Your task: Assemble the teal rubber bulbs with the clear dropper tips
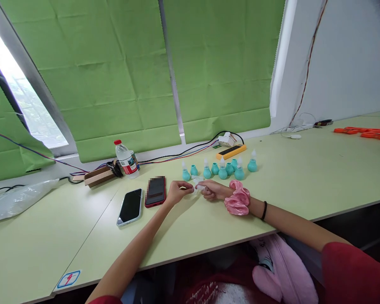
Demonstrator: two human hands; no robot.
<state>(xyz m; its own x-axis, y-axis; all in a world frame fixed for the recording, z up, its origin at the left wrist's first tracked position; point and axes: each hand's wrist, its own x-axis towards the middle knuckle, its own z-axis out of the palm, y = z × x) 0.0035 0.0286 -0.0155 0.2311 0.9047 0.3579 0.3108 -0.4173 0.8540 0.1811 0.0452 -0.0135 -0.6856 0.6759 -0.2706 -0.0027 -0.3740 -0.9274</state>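
My right hand, with a pink scrunchie at its wrist, is closed around a small translucent plastic nozzle piece. My left hand meets it from the left in a pinch, its fingertips close to the piece. Whatever the left fingers hold is too small to make out. More clear plastic pieces lie just behind the hands. Beyond them stand several teal rubber bulbs; one bulb carries a clear pointed tip, while another bulb has an open top.
Left of my hands lie a red-cased phone and a light-cased phone. Farther back are a water bottle, an open cardboard box, a yellow power strip and cables. Orange scissors lie far right.
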